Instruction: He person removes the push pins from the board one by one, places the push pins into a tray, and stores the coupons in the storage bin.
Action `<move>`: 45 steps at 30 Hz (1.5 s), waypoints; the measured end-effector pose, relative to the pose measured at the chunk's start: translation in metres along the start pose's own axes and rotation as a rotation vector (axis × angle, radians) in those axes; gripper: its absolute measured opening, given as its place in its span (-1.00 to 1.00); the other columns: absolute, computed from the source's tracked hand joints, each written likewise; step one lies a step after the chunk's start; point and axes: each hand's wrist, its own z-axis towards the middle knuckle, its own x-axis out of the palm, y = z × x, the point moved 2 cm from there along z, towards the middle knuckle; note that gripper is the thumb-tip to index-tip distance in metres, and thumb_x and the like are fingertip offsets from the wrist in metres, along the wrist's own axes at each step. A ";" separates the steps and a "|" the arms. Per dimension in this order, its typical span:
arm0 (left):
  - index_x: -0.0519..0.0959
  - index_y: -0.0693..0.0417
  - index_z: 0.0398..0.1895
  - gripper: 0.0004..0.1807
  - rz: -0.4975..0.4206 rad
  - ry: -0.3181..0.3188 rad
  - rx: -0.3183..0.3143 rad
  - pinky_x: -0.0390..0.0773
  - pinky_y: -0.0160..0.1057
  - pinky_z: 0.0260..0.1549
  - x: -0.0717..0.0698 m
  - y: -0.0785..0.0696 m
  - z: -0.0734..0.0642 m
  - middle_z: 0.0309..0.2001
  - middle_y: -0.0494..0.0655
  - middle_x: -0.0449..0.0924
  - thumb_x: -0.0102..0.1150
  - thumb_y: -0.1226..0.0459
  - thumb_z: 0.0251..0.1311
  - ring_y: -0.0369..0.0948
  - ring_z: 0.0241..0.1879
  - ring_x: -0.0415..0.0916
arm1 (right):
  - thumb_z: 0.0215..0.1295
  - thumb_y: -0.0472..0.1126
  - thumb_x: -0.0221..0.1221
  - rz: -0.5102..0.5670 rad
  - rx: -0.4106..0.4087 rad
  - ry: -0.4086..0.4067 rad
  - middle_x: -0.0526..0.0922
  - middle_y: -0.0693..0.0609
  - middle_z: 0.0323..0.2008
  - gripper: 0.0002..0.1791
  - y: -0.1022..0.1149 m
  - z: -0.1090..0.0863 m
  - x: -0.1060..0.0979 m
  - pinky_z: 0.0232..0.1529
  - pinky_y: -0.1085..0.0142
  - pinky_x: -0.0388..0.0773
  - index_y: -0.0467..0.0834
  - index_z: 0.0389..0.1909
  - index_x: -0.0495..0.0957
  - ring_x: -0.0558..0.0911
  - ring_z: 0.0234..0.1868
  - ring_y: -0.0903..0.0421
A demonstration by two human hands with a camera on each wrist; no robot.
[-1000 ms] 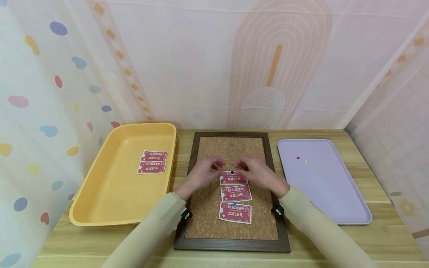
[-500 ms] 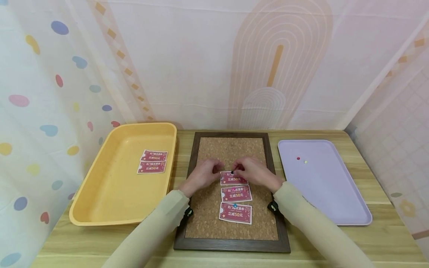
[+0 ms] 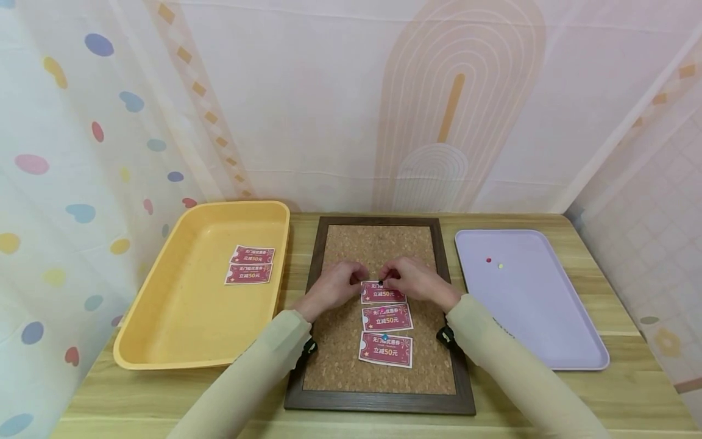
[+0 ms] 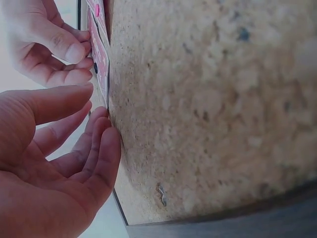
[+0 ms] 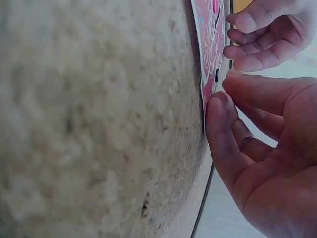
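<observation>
Three red-and-white coupons lie in a column on a cork board [image 3: 340, 366]. The far coupon [image 3: 384, 294] bears a black push pin [image 5: 217, 75] at its top edge, the middle coupon [image 3: 386, 318] a pink pin [image 3: 381, 310], and the near coupon [image 3: 386, 350] a blue pin [image 3: 385, 337]. My left hand [image 3: 333, 285] is at the far coupon's left corner, fingers loosely bent, holding nothing. My right hand [image 3: 419, 280] is at its upper right, fingertips against or very near the paper. The black pin shows free beside the right thumb in the right wrist view.
At the left stands a yellow tray [image 3: 164, 305] with two more coupons [image 3: 249, 264] inside. A lilac tray [image 3: 537, 311] at the right holds a red pin [image 3: 489, 260] and a yellow pin [image 3: 500, 266]. A dark wooden frame [image 3: 378, 402] edges the board.
My right hand has shifted slightly left, towards the black pin, and its forearm has moved in a little. The left hand has barely moved. Coupons and pins stay in place.
</observation>
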 end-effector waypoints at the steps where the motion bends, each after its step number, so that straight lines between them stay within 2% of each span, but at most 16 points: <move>1: 0.69 0.21 0.02 -0.78 0.002 0.003 -0.002 0.60 -0.07 -0.08 0.000 0.000 0.000 -0.07 0.04 0.69 0.29 0.41 0.34 -0.12 -0.15 0.59 | 0.43 -0.30 0.27 -0.001 -0.003 0.001 0.72 0.07 -0.26 -0.87 0.000 0.000 0.000 -0.14 0.24 0.55 -0.18 -0.10 0.74 0.59 -0.28 0.20; 5: 0.68 0.21 0.03 -0.77 -0.007 0.013 -0.008 0.59 -0.11 -0.12 0.001 0.001 0.001 -0.11 0.01 0.68 0.29 0.41 0.33 -0.15 -0.18 0.58 | 0.42 -0.31 0.27 0.000 -0.016 0.004 0.72 0.08 -0.28 -0.89 -0.001 0.000 -0.001 -0.19 0.26 0.53 -0.17 -0.13 0.74 0.57 -0.31 0.21; 12: 0.66 0.27 0.03 -0.76 -0.137 0.014 -0.033 0.57 -0.18 -0.19 0.001 0.001 0.001 -0.19 -0.01 0.64 0.26 0.46 0.33 -0.17 -0.22 0.55 | 0.42 -0.30 0.27 0.003 -0.020 0.003 0.72 0.08 -0.27 -0.88 -0.002 0.000 0.000 -0.18 0.26 0.54 -0.16 -0.11 0.74 0.59 -0.29 0.22; 18: 0.65 0.26 0.07 -0.74 -0.185 -0.001 -0.063 0.56 -0.19 -0.18 0.002 0.000 0.002 -0.19 -0.03 0.64 0.24 0.45 0.34 -0.16 -0.20 0.54 | 0.40 -0.31 0.29 -0.006 -0.011 0.002 0.73 0.07 -0.26 -0.87 0.000 0.000 -0.001 -0.16 0.24 0.55 -0.17 -0.10 0.75 0.60 -0.29 0.22; 24: 0.68 0.25 0.02 -0.75 -0.212 -0.037 -0.069 0.57 -0.20 -0.18 0.004 0.003 0.005 -0.20 -0.03 0.65 0.29 0.47 0.30 -0.17 -0.20 0.56 | 0.39 -0.30 0.30 -0.051 -0.013 -0.004 0.74 0.09 -0.24 -0.87 0.001 0.003 0.001 -0.13 0.23 0.54 -0.15 -0.11 0.76 0.58 -0.28 0.24; 32: 0.65 0.25 0.07 -0.72 -0.298 -0.048 -0.115 0.59 -0.18 -0.15 0.006 0.008 0.005 -0.14 0.01 0.66 0.30 0.45 0.30 -0.14 -0.17 0.59 | 0.38 -0.30 0.30 -0.033 0.013 0.002 0.70 0.10 -0.33 -0.92 0.000 0.006 0.002 -0.24 0.28 0.52 -0.16 -0.18 0.74 0.57 -0.36 0.22; 45: 0.68 0.20 -0.10 -0.86 -0.269 -0.046 -0.151 0.55 -0.22 -0.23 0.006 0.009 0.008 -0.24 -0.02 0.67 0.33 0.39 0.31 -0.17 -0.26 0.57 | 0.34 -0.34 0.29 -0.032 0.020 0.005 0.67 0.09 -0.36 -0.93 -0.001 0.009 0.001 -0.28 0.30 0.48 -0.16 -0.22 0.72 0.55 -0.38 0.21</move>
